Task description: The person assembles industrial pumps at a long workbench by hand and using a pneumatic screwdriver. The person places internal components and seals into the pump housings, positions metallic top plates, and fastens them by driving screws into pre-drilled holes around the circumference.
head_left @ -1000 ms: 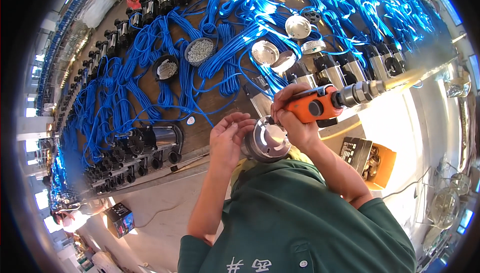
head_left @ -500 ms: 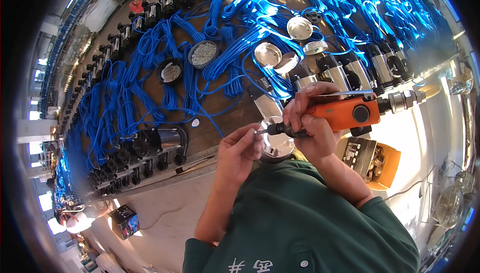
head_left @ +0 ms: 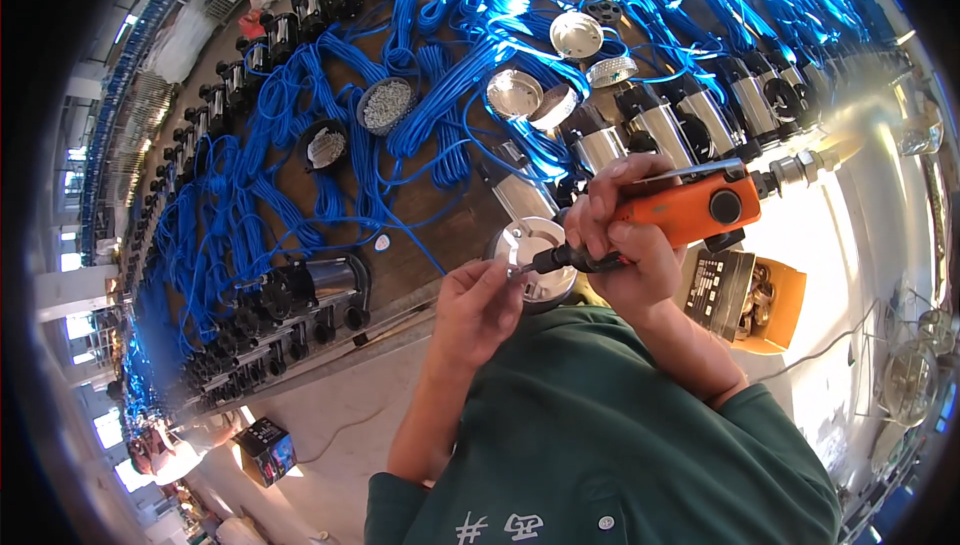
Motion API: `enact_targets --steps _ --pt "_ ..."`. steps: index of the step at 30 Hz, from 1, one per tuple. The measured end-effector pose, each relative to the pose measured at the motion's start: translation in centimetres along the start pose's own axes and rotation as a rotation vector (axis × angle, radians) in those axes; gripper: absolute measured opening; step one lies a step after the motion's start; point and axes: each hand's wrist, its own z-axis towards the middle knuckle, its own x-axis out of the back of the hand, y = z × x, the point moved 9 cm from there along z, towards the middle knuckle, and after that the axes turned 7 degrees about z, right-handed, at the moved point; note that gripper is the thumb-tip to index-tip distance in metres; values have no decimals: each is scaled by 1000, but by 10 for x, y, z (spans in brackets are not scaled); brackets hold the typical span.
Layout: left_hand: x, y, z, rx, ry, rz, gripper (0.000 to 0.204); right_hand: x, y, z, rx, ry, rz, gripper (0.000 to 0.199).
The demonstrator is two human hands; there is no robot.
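Note:
An orange air screwdriver (head_left: 690, 210) lies sideways in my right hand (head_left: 635, 235), whose fingers wrap round its front end. Its dark bit points left, toward the fingertips of my left hand (head_left: 480, 310). There the left thumb and fingers pinch a small shiny screw (head_left: 514, 271) at the bit's tip. Just behind the bit is the open round end of a silver cylindrical housing (head_left: 542, 235), close against my green shirt. My hands and the screwdriver cover part of its rim and inside.
Bundles of blue cable (head_left: 440, 115) spread across the brown workbench (head_left: 425, 220). Two bowls of small parts, one a dark bowl (head_left: 325, 145), stand among them. Silver round caps (head_left: 514, 94) and rows of metal cylinders (head_left: 598, 135) lie beyond my hands. An open carton (head_left: 785, 305) sits at the right.
The bench and its contents have shifted slightly left in view. My hands keep nearly the same pose, with the bit still at the left fingertips; more of the housing's open end shows.

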Motion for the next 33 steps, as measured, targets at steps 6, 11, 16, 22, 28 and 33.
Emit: enact_targets --steps 6,11,16,22,28,33 --pt "-1 1 -10 -173 33 614 23 13 -4 -19 20 -99 -144 39" --pt "0 3 -14 -251 74 991 33 25 15 -25 -120 -67 -342 35" --pt "8 -1 -17 -247 142 984 37 7 28 -28 -169 -246 -481 31" --pt "5 4 -25 -326 198 1150 47 9 41 -32 -204 -283 -572 32" --pt "-60 53 -40 -707 445 1726 67 31 -20 1 -138 -51 -331 36" --pt "-110 15 16 -573 120 2396 79 186 -71 77 -22 544 -8 24"
